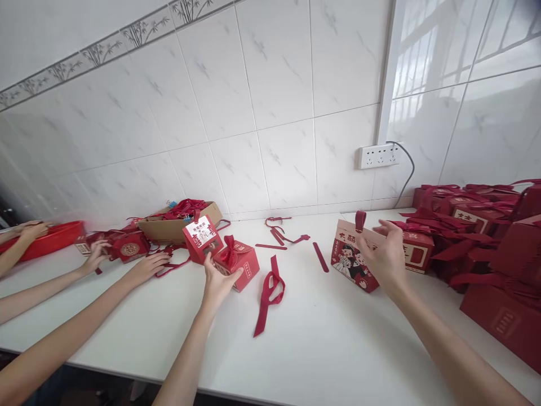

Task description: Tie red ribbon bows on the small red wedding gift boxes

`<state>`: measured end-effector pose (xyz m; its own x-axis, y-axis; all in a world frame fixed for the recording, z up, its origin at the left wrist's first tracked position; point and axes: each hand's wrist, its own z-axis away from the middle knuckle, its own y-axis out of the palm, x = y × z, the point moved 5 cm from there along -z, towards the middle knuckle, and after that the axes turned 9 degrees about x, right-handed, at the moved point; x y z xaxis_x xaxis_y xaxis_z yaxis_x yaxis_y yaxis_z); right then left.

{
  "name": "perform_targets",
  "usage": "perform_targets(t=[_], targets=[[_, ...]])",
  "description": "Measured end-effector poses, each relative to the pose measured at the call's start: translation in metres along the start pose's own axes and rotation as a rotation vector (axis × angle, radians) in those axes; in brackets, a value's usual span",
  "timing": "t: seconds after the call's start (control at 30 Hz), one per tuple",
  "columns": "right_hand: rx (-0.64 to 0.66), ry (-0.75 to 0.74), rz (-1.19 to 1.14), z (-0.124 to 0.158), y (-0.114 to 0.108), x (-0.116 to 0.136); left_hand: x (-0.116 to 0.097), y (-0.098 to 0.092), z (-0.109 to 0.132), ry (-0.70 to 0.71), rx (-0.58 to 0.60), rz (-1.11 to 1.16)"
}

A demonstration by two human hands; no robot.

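My left hand (218,283) grips a small red gift box (247,269) with a ribbon bow on top, its thumb against the front and its fingers at the left side. Just behind it stands another red gift box (202,239) with a white printed panel. My right hand (385,256) is at the right side of a red and cream gift box (350,256) that shows a cartoon couple and has a strap loop on top. Its fingers are spread apart, and the thumb reaches across the box's front. Between my hands lies a loose looped red ribbon (267,299).
Ribbon scraps (276,234) and a dark red strip (320,257) lie mid-table. Many bowed boxes (499,316) are piled at right. Left are a co-worker's hand (151,266), more hands, a carton of ribbon (158,231) and a red basin (63,239). A power strip (379,156) hangs behind.
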<state>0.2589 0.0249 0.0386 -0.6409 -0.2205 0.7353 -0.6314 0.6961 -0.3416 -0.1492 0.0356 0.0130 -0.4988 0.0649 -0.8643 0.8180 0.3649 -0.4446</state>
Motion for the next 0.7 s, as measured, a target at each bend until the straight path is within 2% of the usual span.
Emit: perform_targets(t=[0.07, 0.13, 0.2, 0.23, 0.3, 0.37, 0.43, 0.47, 0.57, 0.7], targets=[[-0.148, -0.192, 0.061, 0.005, -0.009, 0.014, -0.011, 0.003, 0.008, 0.137, 0.046, -0.025], [-0.234, -0.395, 0.069, 0.014, -0.016, 0.031, -0.029, 0.012, 0.022, 0.318, 0.166, -0.051], [-0.179, -0.574, -0.022, 0.024, -0.017, 0.046, -0.049, 0.027, 0.036, 0.467, 0.335, -0.079], [-0.087, -0.628, -0.089, 0.027, -0.015, 0.053, -0.059, 0.035, 0.043, 0.523, 0.430, -0.087], [0.246, -0.589, -0.215, 0.032, -0.003, 0.061, -0.078, 0.055, 0.054, 0.614, 0.621, -0.100], [0.582, -0.441, -0.287, 0.037, 0.011, 0.063, -0.094, 0.077, 0.060, 0.664, 0.778, -0.112], [0.744, -0.333, -0.309, 0.041, 0.018, 0.063, -0.107, 0.098, 0.060, 0.710, 0.854, -0.111], [0.752, -0.307, -0.314, 0.040, 0.018, 0.063, -0.112, 0.107, 0.059, 0.738, 0.863, -0.104], [0.651, -0.262, -0.317, 0.033, 0.020, 0.055, -0.117, 0.131, 0.051, 0.804, 0.842, -0.067], [0.544, -0.178, -0.310, 0.023, 0.024, 0.039, -0.103, 0.146, 0.041, 0.793, 0.798, -0.080]])
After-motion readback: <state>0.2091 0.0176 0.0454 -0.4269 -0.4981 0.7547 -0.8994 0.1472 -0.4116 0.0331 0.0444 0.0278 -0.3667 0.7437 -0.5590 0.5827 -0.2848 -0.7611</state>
